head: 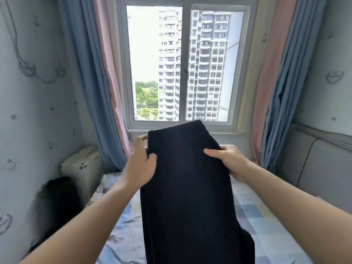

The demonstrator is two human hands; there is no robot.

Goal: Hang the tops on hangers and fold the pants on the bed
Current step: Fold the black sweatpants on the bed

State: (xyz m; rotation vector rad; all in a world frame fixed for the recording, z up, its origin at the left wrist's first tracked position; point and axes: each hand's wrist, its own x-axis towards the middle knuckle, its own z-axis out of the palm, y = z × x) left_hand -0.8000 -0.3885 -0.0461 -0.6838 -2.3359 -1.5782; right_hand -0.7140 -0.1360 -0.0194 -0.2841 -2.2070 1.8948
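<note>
One pair of black pants (pixel 190 187) above the bed (pixel 266 225)
Left hand (pixel 140 166) and right hand (pixel 226 161) each grip one side edge.

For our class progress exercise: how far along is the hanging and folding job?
Done: nothing shows as finished; no hanger or folded pile is in view. In hand: the left hand and right hand grip dark pants, held up over the bed. Left: folding them; a dark heap by the wall may wait too.
</note>
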